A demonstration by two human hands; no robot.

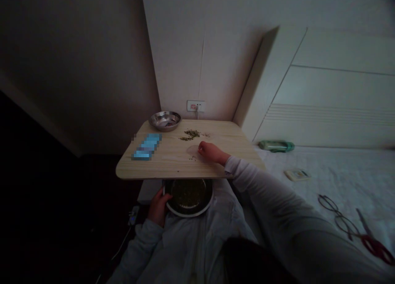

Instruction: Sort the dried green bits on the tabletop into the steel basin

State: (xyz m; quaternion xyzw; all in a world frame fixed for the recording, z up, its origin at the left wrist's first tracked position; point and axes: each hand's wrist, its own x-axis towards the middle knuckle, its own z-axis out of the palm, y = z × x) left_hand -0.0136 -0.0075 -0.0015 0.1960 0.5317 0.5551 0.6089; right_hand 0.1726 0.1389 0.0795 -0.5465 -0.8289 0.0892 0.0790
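Observation:
My left hand [158,208] grips the rim of a round metal pan [189,196] held just under the near edge of a small wooden table [173,162]; the pan holds small greenish bits. My right hand [210,151] rests on the tabletop with its fingers curled together, beside a few stray green bits. A small heap of the same green bits [191,133] lies farther back on the table. What the right fingers pinch, if anything, is too small to see.
An empty steel bowl [165,120] stands at the table's far left, a blue object [147,146] lies at its left. A wall socket [195,106] is behind. On the bed to the right lie a green bottle [276,145], glasses [335,212] and red scissors [375,245].

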